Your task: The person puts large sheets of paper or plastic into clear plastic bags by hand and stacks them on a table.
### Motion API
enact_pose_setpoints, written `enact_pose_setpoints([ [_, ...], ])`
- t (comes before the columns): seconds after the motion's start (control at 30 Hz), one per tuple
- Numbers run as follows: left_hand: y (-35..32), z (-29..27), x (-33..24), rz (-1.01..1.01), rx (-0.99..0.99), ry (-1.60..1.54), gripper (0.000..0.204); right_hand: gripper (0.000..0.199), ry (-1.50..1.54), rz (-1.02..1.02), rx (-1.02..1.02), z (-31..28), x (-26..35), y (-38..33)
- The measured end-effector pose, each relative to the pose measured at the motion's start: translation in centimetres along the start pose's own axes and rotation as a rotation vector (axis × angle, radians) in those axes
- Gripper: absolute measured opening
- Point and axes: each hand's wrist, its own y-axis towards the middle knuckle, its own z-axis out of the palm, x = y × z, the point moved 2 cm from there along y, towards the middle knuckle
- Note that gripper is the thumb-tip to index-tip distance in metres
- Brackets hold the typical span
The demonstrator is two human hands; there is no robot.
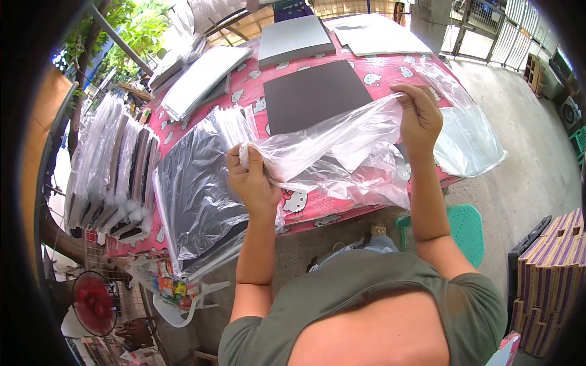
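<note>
A clear plastic bag (pixel 332 143) is stretched between both hands above the table's near edge. My left hand (pixel 251 177) is closed on the bag's bunched lower end. My right hand (pixel 419 116) pinches its upper edge, raised higher. Behind the bag a dark grey flat board (pixel 314 94) lies on the pink patterned tablecloth (pixel 390 70). To the left, a stack of dark boards wrapped in clear plastic (pixel 198 195) hangs over the table's front edge.
Grey and white sheet stacks (pixel 293 39) lie at the table's far side. More clear bags (pixel 467 137) drape over the right edge. Bagged boards stand in a rack (pixel 116 165) at left. A green stool (pixel 467 229), stacked boxes (pixel 552 280) and a red fan (pixel 94 302) stand nearby.
</note>
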Motion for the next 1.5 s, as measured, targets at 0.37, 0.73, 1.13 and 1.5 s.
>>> enact_pose_setpoints([
  [0.37,-1.5,-4.3,0.5,-0.463,0.917,0.691,0.018,0.012,0.375,0.655,0.224,-1.3,-3.0,0.4],
  [0.73,2.1,-14.0,1.4,-0.518,0.956,0.042,0.034,0.025,0.417,0.483,1.534,-3.8,-1.0,-6.4],
  [1.13,3.4,-7.6,-0.9,-0.598,1.386,1.021,0.037,0.016,1.051,0.878,1.123,-3.2,-5.4,-6.2],
  [1.5,4.7,-10.1,-1.9,-0.549,0.939,-0.518,0.038,0.036,0.644,0.639,1.72,-3.3,-4.4,-10.2],
])
